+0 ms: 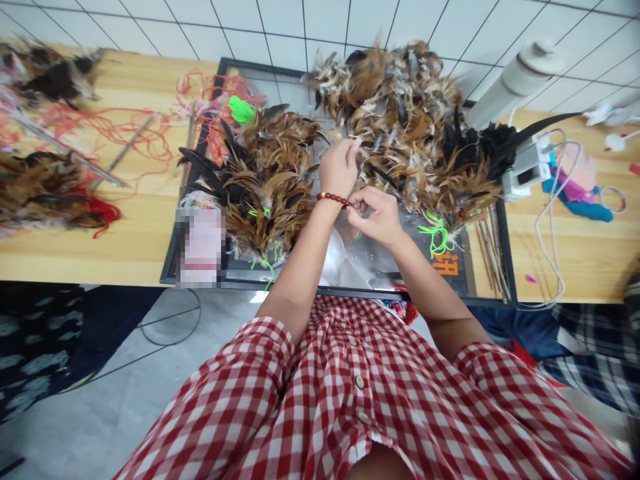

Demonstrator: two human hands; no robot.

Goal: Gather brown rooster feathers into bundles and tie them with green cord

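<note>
A bracelet of dark red beads point(333, 198) circles my left wrist. My right hand point(379, 215) is at that wrist, thumb and forefinger pinched together on the bracelet's right side. My left hand point(339, 167) hangs over the gap between feather heaps with its fingers curled; whatever may be in them is hidden. To the left lies a bundle of brown and black feathers point(277, 177) with green string. A larger heap of brown, white and black feathers point(400, 113) spreads behind and right of my hands. Green string point(437, 235) trails from its front edge.
A black-framed tray point(493, 301) carries the feathers and thin sticks point(493, 250). A white cylinder point(517, 80) stands behind, near a white power block point(527, 170) and cable point(550, 233). Red string point(145, 133) and more feathers point(40, 183) lie left. Other people's clothing shows at both sides.
</note>
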